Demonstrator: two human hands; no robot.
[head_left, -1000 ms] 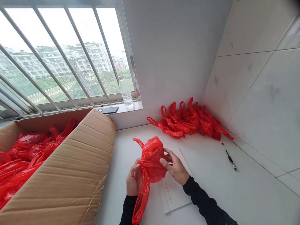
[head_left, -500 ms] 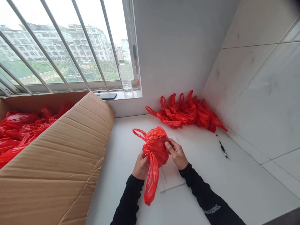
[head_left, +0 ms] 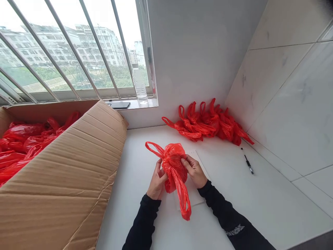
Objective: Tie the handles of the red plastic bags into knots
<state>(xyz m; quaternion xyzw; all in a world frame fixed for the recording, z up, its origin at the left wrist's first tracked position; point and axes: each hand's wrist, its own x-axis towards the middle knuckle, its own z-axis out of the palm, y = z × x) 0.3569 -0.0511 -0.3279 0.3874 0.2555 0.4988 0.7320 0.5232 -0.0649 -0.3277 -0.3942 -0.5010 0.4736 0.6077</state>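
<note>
A person in black sleeves is standing at a white table (head_left: 260,208), working with both bare hands just above its surface. The left hand (head_left: 156,180) is curling its fingers against the left side of a crumpled red plastic bag (head_left: 174,159), and the right hand (head_left: 195,172) is pinching the bag's right side between thumb and fingertips. Neither hand is fully closed; each is gripping only the thin plastic. One handle loop (head_left: 154,148) is sticking out to the upper left, and the other handle (head_left: 183,198) is dangling down between the wrists. A white sheet of paper (head_left: 193,195) is lying on the table under the hands.

By my reading, the bag is being bunched into a small tied bundle, with the knot not yet finished. Completing it would call for one hand pinning the bundle while the other draws the dangling handle around and snug.

To the left, a large cardboard box (head_left: 65,173) is holding many loose red bags (head_left: 23,142). To the right, a black pen (head_left: 247,163) is lying near the tiled wall. Farther back, a pile of tied red bags (head_left: 208,123) is resting in the corner. Beyond, a clear bottle (head_left: 139,86) and a dark phone (head_left: 118,104) are sitting on the sill of a barred window (head_left: 65,52).
</note>
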